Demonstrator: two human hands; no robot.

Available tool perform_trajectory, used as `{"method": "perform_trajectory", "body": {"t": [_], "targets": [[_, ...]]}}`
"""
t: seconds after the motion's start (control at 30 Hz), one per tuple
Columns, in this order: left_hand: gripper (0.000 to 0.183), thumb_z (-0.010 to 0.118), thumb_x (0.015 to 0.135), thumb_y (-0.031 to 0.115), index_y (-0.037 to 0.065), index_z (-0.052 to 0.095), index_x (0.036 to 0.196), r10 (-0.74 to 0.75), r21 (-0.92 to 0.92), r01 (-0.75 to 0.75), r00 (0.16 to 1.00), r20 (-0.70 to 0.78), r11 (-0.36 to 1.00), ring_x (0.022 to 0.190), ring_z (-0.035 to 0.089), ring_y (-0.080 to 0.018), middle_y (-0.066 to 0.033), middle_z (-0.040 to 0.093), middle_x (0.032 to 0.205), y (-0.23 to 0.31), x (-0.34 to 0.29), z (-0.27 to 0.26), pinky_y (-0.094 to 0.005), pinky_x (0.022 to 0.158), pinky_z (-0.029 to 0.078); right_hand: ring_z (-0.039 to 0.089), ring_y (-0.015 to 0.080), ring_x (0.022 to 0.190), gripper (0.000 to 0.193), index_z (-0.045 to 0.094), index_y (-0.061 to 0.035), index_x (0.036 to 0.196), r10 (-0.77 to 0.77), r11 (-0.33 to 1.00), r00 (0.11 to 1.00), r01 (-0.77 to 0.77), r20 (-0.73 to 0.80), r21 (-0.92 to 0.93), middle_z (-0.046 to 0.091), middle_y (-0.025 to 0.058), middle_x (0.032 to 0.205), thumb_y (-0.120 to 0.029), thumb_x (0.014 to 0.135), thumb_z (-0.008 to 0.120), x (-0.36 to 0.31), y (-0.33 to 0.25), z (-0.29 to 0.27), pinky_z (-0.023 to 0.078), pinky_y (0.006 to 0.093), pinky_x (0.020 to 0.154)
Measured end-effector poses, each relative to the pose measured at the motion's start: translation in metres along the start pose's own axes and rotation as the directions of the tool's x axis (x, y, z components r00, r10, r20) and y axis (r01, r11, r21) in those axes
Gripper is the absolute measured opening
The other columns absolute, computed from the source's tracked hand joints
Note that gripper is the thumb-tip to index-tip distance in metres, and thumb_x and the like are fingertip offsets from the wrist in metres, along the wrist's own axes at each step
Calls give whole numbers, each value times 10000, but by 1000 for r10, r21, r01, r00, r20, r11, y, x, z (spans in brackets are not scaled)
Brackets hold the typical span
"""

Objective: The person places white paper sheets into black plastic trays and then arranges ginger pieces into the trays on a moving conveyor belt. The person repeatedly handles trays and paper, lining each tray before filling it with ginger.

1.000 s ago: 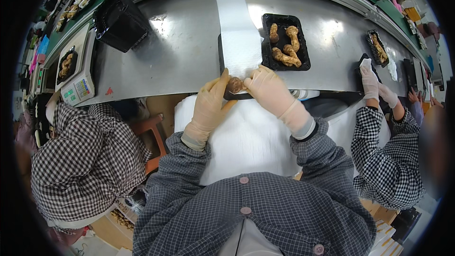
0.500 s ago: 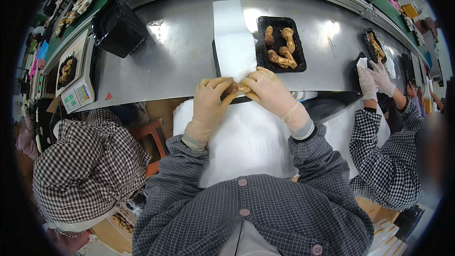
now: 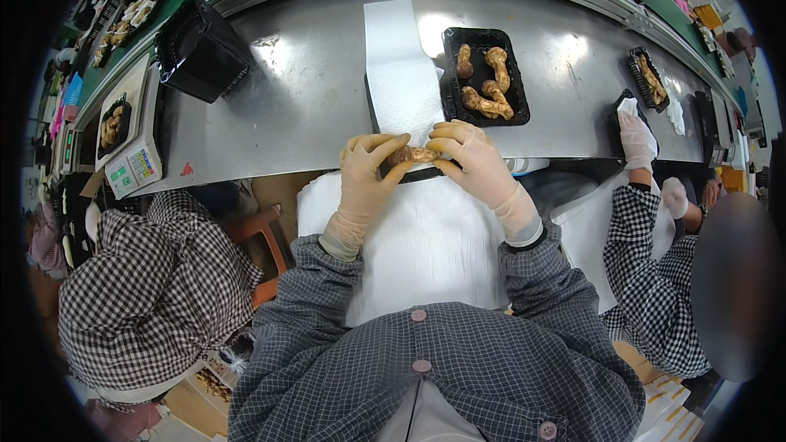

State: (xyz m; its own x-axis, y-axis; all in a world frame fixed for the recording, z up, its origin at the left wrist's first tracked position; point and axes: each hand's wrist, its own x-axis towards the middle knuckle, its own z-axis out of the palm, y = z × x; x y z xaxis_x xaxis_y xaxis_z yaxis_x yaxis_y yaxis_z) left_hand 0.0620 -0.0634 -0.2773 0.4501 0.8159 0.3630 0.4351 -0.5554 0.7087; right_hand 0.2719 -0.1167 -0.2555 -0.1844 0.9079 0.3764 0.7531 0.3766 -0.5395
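Observation:
A brown, knobbly mushroom [image 3: 422, 155] lies crosswise between my two gloved hands, above the front end of a black tray lined with a white paper towel [image 3: 401, 86]. My left hand [image 3: 360, 180] pinches its darker left end between thumb and fingers. At the paler right end, my right hand [image 3: 483, 168] grips with thumb and fingertips. The towel runs away from me, past the tray's far edge, onto the metal table. Right of it stands another black tray [image 3: 519, 106] with several brown mushrooms [image 3: 497, 65] in it.
White paper sheets [image 3: 426, 245] are heaped below the table edge. On the left stand stacked black trays [image 3: 201, 49] and a scale [image 3: 135, 160] bearing a filled tray. Co-workers in checked clothes sit at both sides; one hand [image 3: 634, 143] touches a tray at right.
My right-hand fingers have shifted toward the mushroom's end, so more of it shows. The co-worker at right has drawn one hand back from the tray.

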Motion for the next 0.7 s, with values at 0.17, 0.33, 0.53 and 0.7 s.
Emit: {"method": "perform_trajectory", "body": {"t": [0.17,0.33,0.53,0.7], "targets": [[308,764,783,167,180,738,1090,-44,-20,43,998,-49,999,1081,533,-249,4,669,1061,4,-4,6,-404,990,335,601,285,1088,235,644,-67,981,-67,992,997,62,-48,-110,643,77,1071,-115,770,737,-5,-3,9,480,390,918],[290,760,790,160,181,739,1078,-92,-5,91,994,-54,996,1105,510,-250,10,669,1049,9,-5,5,-404,1015,305,586,324,1140,161,642,-49,928,32,998,982,-42,-184,-53,644,107,1130,-93,787,707,-1,-11,6,475,420,932],[284,774,781,161,182,742,1063,-104,-46,101,992,-77,994,1138,490,-262,-13,640,1141,7,-11,2,-418,1027,294,506,385,1248,72,673,-62,868,123,946,939,-208,-322,-247,617,192,1223,-71,796,673,24,-5,26,403,514,1024],[278,771,779,123,139,728,1053,-142,13,144,983,-113,989,1277,401,-323,-146,466,1417,12,-14,4,-427,1089,292,547,333,1195,69,698,-68,882,161,959,930,-227,-329,-172,659,104,1052,-67,823,663,29,-7,29,369,504,1060]]}}
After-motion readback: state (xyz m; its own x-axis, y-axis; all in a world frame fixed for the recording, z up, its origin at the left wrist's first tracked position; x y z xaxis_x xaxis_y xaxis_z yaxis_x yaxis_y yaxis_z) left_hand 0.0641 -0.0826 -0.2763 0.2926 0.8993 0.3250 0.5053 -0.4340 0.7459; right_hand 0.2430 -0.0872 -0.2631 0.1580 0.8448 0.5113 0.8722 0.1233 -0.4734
